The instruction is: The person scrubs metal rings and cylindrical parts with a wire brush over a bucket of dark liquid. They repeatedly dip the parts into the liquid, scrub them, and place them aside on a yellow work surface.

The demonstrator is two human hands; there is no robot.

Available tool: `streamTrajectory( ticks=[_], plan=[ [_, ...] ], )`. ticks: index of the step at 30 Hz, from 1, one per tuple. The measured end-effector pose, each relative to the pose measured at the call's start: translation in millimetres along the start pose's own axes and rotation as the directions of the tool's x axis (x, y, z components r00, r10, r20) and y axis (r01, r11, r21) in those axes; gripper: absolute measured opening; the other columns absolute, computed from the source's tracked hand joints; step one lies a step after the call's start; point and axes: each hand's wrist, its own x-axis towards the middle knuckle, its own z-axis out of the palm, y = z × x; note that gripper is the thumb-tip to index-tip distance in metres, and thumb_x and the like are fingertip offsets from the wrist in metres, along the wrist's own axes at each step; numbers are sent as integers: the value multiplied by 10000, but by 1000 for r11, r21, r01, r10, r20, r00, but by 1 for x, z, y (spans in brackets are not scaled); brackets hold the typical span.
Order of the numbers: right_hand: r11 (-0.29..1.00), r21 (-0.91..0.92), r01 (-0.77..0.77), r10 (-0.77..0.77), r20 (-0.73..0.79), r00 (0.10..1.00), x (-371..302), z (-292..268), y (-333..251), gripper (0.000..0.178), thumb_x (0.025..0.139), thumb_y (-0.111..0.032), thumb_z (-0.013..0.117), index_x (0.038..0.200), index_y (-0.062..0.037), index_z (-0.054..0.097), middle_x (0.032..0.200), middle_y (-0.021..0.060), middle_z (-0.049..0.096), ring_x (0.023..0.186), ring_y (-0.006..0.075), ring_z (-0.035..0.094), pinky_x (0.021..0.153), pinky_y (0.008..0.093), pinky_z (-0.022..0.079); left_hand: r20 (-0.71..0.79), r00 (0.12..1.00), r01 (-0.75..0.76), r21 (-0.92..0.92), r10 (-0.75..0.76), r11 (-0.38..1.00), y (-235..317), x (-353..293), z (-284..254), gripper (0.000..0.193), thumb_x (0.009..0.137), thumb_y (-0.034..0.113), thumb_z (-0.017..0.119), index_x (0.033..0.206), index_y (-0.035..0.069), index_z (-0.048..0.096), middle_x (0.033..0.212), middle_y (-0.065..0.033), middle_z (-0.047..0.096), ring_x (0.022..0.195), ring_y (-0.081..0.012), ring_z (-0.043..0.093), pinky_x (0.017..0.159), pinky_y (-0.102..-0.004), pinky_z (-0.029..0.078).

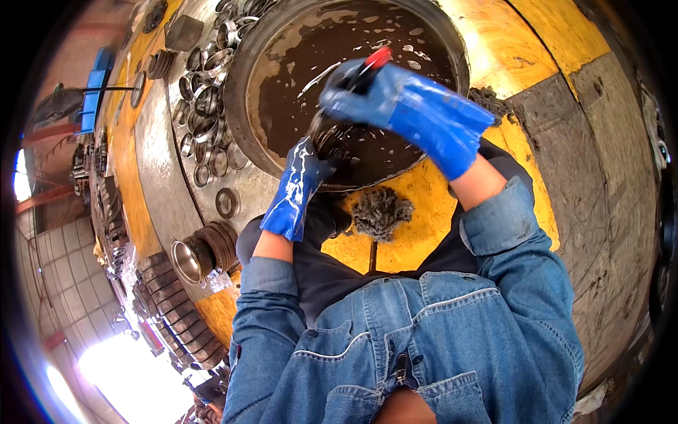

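Both of my hands wear blue rubber gloves above a round metal tub [241,106] of dark brown liquid. My right hand [360,92] is closed round a black-and-red-handled tool [378,59]; motion blur hides its working end. My left hand [302,177], streaked with wet glare, is closed on a shiny metal piece [323,131] at the tub's near side. That piece is smeared and partly covered, so its full shape is hidden. The dark liquid [395,53] carries patches of pale foam.
Many loose metal rings [205,102] lie left of the tub, with a single ring [226,203] closer to me. A shiny metal cup-shaped part [191,260] stands by my left knee. Between my legs sits a clump of grey metal shavings [381,213] on yellow flooring.
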Motion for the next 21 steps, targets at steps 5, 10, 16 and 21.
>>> streamTrajectory(
  ticks=[5, 10, 16, 21],
  plan=[
    [975, -171, -144, 149, 16, 989, -3, 3, 19, 339, 926, -409, 750, 1043, -91, 764, 897, 125, 767, 818, 252, 742, 790, 379, 601, 61, 998, 44, -187, -33, 981, -18, 7, 6, 521, 850, 198, 817, 1316, 19, 669, 1207, -126, 760, 1142, -196, 697, 1016, -347, 523],
    [904, -256, -343, 340, -57, 939, -4, -36, 68, 433, 942, -494, 692, 1069, -88, 774, 895, 148, 770, 834, 267, 747, 809, 408, 593, 3, 1000, 23, -105, -23, 994, 2, 3, 2, 560, 814, 242, 839, 1307, 32, 678, 1202, -158, 758, 1133, -264, 716, 1003, -378, 542],
    [986, -86, -140, 154, 194, 969, -10, 1, -14, 384, 961, -405, 711, 1124, -59, 741, 986, 123, 770, 890, 215, 722, 857, 361, 585, 60, 998, 33, -131, -25, 991, -32, 10, 11, 601, 792, 326, 847, 1312, 73, 683, 1224, -177, 750, 1147, -321, 718, 1000, -401, 551],
    [957, 71, -281, 286, -69, 956, -21, -11, 56, 404, 931, -451, 692, 1055, -73, 763, 914, 113, 765, 836, 250, 716, 794, 399, 570, 71, 996, 53, 11, -53, 999, 1, 9, -4, 562, 835, 280, 803, 1322, 33, 667, 1125, -124, 778, 1021, -239, 744, 908, -376, 579]
  ],
)
